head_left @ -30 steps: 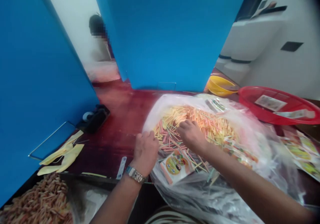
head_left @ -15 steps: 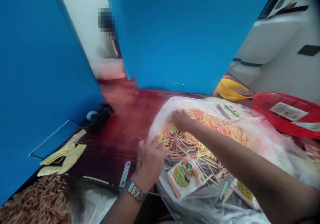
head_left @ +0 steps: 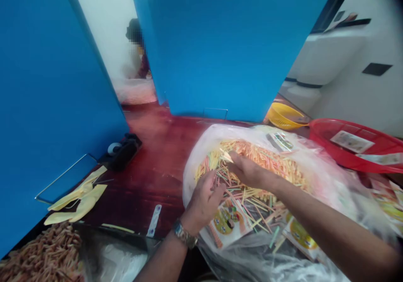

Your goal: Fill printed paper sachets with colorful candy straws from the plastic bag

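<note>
the person's left hand [head_left: 204,203] sits half closed at the near edge of a pile of thin coloured sticks [head_left: 261,161], its fingers curled down among them. whether those fingers actually grip any sticks i cannot tell, since the fingertips are buried and a little blurred. a metal wristwatch [head_left: 184,233] shows on that wrist. the right hand [head_left: 247,171] reaches in from the right with its fingers drawn together in a pinch, a few pale sticks caught at the fingertips and the hand resting on top of the pile.

the pile lies inside a big clear plastic bag [head_left: 197,166] that sits open on a dark red wooden table [head_left: 151,181], the sticks in yellow, orange, pink and green. printed paper cards [head_left: 228,224] lie among the loose sticks just below the hands, with another printed card [head_left: 300,238] to the right of them.

beyond the bag stand a yellow plastic colander [head_left: 285,116] and a red plastic basket [head_left: 321,133] holding printed papers. on the left of the table sit a black tape dispenser [head_left: 121,151] and pale yellow gloves [head_left: 78,198], and a heap of orange-brown sticks [head_left: 40,257] lies at the lower left corner. blue partition boards [head_left: 220,43] rise behind the table, with a seated person [head_left: 138,59] past the gap between them.
</note>
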Available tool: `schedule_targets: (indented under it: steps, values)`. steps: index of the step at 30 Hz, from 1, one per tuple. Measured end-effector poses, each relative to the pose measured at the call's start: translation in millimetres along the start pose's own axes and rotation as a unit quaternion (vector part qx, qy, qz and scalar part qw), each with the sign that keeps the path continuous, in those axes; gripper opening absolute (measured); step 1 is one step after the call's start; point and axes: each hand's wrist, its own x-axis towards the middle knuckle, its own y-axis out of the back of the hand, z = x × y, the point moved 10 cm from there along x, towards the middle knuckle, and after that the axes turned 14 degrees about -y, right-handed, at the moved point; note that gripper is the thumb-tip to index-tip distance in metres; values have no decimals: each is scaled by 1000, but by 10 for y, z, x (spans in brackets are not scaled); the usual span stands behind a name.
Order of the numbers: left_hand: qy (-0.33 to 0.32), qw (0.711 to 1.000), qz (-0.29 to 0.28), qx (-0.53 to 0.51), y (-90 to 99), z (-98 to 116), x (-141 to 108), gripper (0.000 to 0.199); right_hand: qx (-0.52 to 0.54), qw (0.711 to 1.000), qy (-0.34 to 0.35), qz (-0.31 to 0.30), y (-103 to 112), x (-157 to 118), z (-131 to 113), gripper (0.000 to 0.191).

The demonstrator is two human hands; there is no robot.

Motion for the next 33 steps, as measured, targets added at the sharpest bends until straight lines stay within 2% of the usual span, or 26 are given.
schedule_targets:
  steps: [1,3,5,6,8,11,13,16,18,20,23,26,30,33]
  values:
    - [48,993,-5,-105,-136,-92,18,31,111,992,-20,-55,-118,-73,13,9]
    - [139,953,-24,-269,-459,-213,14,41,289,943,-52,-160,-412,-199,-18,7]
    - [201,921,6,-334,-640,-298,-7,46,368,899,-89,-221,-677,-271,-38,5]
    - [216,916,44,-336,-646,-341,-13,46,372,893,-106,-230,-772,-281,-23,7]
    - [209,922,131,-300,-523,-396,-11,41,313,924,-114,-186,-801,-245,45,9]
    - [162,928,215,-257,-231,-397,42,34,177,980,-76,-51,-564,-196,112,11]
    - [169,897,255,-320,-103,-456,67,31,114,991,-63,35,-348,-224,130,17]
    - [211,817,284,-456,-101,-544,77,24,32,992,-16,119,-132,-335,-32,25]
    - [236,788,276,-498,-195,-545,54,27,16,991,42,124,-153,-405,-240,21]
    - [249,778,254,-518,-339,-510,8,32,34,990,64,124,-228,-431,-363,19]
    - [207,795,237,-519,-450,-416,-39,27,101,982,24,156,-279,-414,-324,20]
    - [167,810,234,-511,-427,-363,-69,19,161,974,14,159,-262,-422,-255,17]
    - [211,779,235,-542,-363,-419,-87,22,206,974,-12,95,-188,-450,-111,17]
    - [199,780,258,-535,-221,-430,-57,19,250,964,-79,48,-183,-473,55,16]
